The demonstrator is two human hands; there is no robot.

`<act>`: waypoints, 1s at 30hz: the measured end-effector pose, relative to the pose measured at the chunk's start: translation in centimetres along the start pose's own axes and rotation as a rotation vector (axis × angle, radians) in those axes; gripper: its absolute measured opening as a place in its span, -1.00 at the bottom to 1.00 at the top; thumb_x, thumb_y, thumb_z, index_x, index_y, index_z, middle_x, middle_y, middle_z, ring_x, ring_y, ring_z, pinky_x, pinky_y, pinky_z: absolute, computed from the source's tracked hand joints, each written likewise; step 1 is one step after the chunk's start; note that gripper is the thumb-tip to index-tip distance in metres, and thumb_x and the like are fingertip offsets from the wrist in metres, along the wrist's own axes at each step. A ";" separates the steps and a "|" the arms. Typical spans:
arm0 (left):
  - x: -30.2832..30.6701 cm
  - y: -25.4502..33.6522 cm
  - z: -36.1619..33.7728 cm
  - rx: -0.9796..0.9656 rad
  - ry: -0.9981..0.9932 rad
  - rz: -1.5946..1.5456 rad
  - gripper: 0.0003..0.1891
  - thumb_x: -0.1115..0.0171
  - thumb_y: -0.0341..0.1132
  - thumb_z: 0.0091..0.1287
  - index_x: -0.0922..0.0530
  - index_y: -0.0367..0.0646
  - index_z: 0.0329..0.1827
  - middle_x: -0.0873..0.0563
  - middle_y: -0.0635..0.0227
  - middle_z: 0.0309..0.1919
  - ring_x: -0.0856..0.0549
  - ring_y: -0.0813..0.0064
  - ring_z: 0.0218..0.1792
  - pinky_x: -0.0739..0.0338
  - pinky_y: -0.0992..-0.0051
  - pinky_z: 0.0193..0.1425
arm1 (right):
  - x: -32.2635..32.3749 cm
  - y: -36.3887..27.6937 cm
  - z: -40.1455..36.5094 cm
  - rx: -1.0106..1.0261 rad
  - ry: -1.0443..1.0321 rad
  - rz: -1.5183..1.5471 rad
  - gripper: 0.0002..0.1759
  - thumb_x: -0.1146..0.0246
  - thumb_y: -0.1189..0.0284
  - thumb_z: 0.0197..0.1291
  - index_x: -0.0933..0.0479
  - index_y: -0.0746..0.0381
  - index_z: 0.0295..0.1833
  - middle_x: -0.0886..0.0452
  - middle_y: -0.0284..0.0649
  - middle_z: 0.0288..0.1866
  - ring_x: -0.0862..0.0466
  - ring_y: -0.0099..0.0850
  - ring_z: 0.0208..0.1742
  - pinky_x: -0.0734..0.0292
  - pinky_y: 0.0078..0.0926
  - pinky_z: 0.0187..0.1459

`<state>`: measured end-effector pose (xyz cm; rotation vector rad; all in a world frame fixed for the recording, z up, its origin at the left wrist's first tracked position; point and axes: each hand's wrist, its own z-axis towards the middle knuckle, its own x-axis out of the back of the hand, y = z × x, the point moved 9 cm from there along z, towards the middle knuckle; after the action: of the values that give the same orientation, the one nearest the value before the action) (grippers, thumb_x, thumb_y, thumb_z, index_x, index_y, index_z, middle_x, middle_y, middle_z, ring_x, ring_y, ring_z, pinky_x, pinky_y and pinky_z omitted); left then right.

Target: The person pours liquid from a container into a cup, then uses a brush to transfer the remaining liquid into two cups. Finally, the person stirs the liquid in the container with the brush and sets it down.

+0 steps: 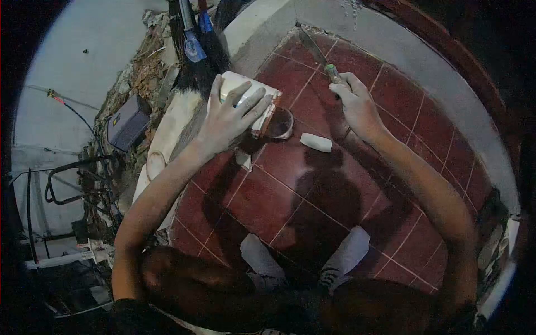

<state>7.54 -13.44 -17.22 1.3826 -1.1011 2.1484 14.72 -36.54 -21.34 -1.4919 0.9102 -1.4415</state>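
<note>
My left hand (231, 117) is spread over a white box-like piece (267, 92) with a rough brown edge, gripping it above the red tiled floor (240, 209). Just right of that edge is a round, dark-centred cup-like thing (282, 124), partly hidden by the piece. In my right hand (357, 109), fingers wrap the green-and-dark handle of a knife (315, 47). Its long thin blade points away, with the tip at the corner of the low grey wall. Between my hands, a white oblong block (316, 142) lies on the tiles.
A low grey wall (430, 72) curves around the tiles. Dark bristles (192, 72) and a blue-ended pole (193, 47) stand at the left rim. Beyond are rubble (142, 78), a purple-grey box (128, 124) and a black metal frame (61, 167). A white shard (244, 160) lies nearby; my feet (349, 251) are below.
</note>
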 end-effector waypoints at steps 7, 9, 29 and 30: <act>-0.5 -0.3 -0.1 0.003 0.007 0.006 -0.31 -0.23 -0.23 0.19 -0.40 0.09 0.49 -0.50 0.46 0.37 -0.42 0.28 0.40 0.07 -0.37 0.56 | 0.3 -0.7 0.0 0.234 0.034 -0.134 -0.64 -0.19 0.19 0.41 -0.54 0.26 0.07 -0.63 -0.01 -0.21 -0.68 -0.09 -0.12 -0.49 -0.15 -0.03; -0.9 -0.2 -0.5 -0.020 0.019 0.077 -0.30 -0.24 -0.22 0.18 -0.41 0.09 0.49 -0.50 0.45 0.37 -0.42 0.27 0.40 0.07 -0.37 0.56 | 0.2 0.8 0.3 0.029 0.016 -0.028 -0.64 -0.19 0.19 0.43 -0.54 0.26 0.08 -0.64 0.02 -0.17 -0.67 0.01 -0.06 -0.50 -0.10 0.00; 0.2 0.2 0.1 -0.027 0.026 0.092 -0.21 -0.40 -0.13 0.07 -0.42 0.12 0.47 -0.47 0.46 0.38 -0.38 0.30 0.43 0.08 -0.35 0.60 | 0.1 -0.4 -0.2 0.069 0.003 -0.074 -0.60 -0.20 0.19 0.39 -0.53 0.28 0.12 -0.64 -0.02 -0.20 -0.66 -0.18 -0.14 -0.49 -0.15 0.01; 0.3 0.1 0.1 -0.020 0.034 0.050 -0.22 -0.39 -0.13 0.09 -0.41 0.13 0.48 -0.46 0.46 0.39 -0.38 0.30 0.43 0.08 -0.35 0.60 | -0.1 0.2 0.0 -0.012 -0.026 -0.042 -0.61 -0.20 0.19 0.40 -0.53 0.29 0.12 -0.63 -0.03 -0.22 -0.66 -0.18 -0.15 -0.49 -0.15 0.01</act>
<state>7.37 -13.61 -16.98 1.3187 -1.1522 2.1814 14.69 -36.56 -21.56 -1.5442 0.8777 -1.4457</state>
